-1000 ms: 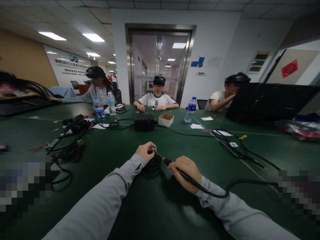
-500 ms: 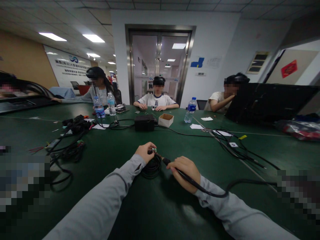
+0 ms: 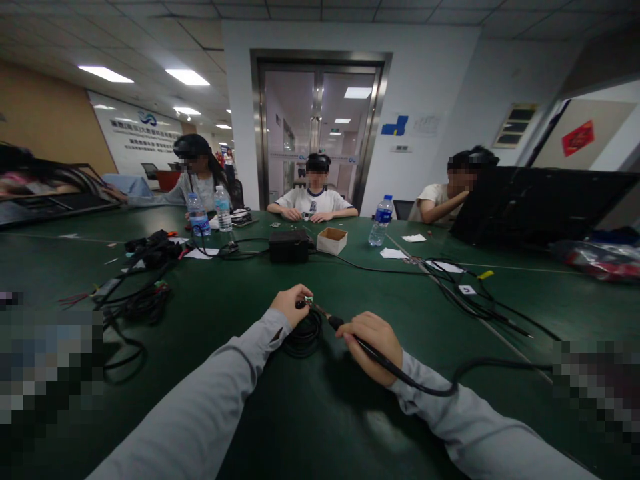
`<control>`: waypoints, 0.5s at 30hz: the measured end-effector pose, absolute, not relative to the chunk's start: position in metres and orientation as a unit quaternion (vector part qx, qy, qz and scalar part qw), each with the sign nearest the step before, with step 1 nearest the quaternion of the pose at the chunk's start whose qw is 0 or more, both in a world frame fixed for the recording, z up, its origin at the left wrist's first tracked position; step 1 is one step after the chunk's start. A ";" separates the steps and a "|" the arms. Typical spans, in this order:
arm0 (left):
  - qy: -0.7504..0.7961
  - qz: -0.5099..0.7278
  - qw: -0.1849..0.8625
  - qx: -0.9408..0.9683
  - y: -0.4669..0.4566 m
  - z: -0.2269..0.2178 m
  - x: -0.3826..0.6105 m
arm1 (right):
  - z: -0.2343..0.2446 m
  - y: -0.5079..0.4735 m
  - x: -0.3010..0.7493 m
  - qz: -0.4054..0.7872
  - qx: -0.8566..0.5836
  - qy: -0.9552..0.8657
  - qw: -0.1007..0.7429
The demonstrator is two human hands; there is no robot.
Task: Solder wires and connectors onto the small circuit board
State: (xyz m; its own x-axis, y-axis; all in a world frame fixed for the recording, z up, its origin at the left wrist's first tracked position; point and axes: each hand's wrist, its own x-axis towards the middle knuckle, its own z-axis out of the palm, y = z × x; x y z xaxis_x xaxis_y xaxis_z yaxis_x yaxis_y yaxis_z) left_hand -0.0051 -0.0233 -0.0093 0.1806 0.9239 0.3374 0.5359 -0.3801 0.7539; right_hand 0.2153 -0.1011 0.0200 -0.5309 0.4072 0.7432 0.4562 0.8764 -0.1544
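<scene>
My left hand (image 3: 289,305) is closed in a pinch on a small circuit board (image 3: 309,301), held just above a black coil of cable (image 3: 303,332) on the green table (image 3: 240,293). My right hand (image 3: 373,341) is wrapped like a pen grip round a black soldering iron (image 3: 334,323). The iron's tip points up-left and meets the small board. Its thick black cord (image 3: 450,383) runs back over my right sleeve and off to the right.
A black box (image 3: 289,245), an open cardboard box (image 3: 332,240), water bottles (image 3: 381,219) and tangled black cables (image 3: 147,280) lie further out. Three people sit at the far side. An open laptop (image 3: 530,203) stands at the right; wires (image 3: 475,300) cross the table there.
Both hands stay nearly still. A person's arm at the far left edge has shifted slightly.
</scene>
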 end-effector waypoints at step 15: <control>0.782 0.117 -0.180 0.585 -0.113 0.051 -0.149 | 0.027 -0.104 0.216 -0.026 -0.243 -0.860 0.448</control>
